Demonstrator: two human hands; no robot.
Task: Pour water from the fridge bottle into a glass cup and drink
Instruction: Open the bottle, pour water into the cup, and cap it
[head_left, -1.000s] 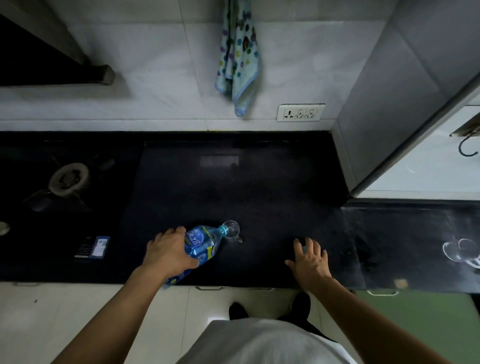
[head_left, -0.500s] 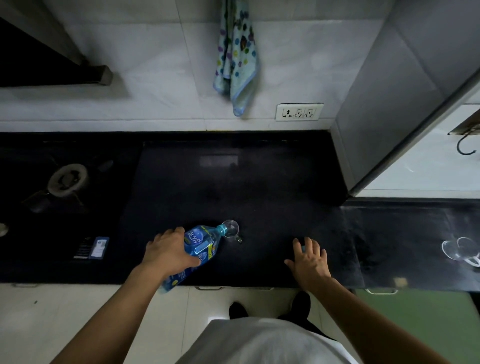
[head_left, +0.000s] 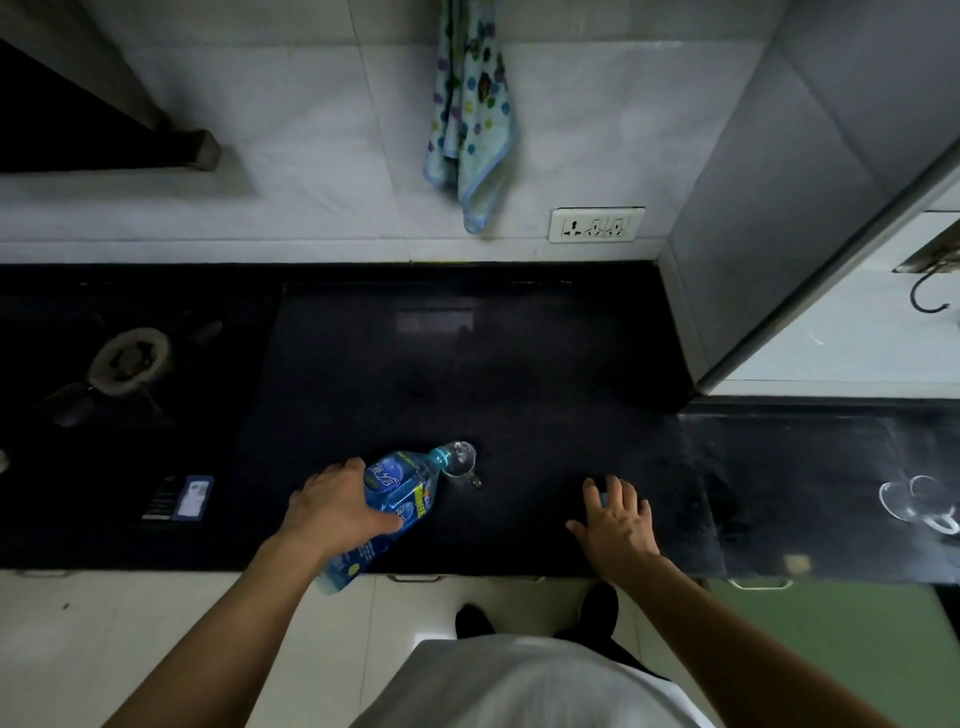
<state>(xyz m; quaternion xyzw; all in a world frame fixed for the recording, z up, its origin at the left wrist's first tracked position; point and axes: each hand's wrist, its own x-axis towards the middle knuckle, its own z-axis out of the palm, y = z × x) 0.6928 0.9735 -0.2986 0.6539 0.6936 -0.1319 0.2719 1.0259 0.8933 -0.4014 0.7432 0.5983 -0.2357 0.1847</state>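
Observation:
My left hand grips a clear plastic bottle with a blue label. The bottle is tilted steeply, its open neck over the rim of a small glass cup with a handle that stands on the black counter. My right hand lies flat on the counter to the right of the cup, fingers spread; a bit of blue shows under its fingers, and I cannot tell what it is.
A gas burner sits at the left, with a small blue card near the front edge. Glassware rests at the far right. A spotted towel hangs above a wall socket. A grey wall juts out at right.
The bottle's base has risen, so the bottle tilts more steeply toward the cup. My right hand has stayed in place on the counter.

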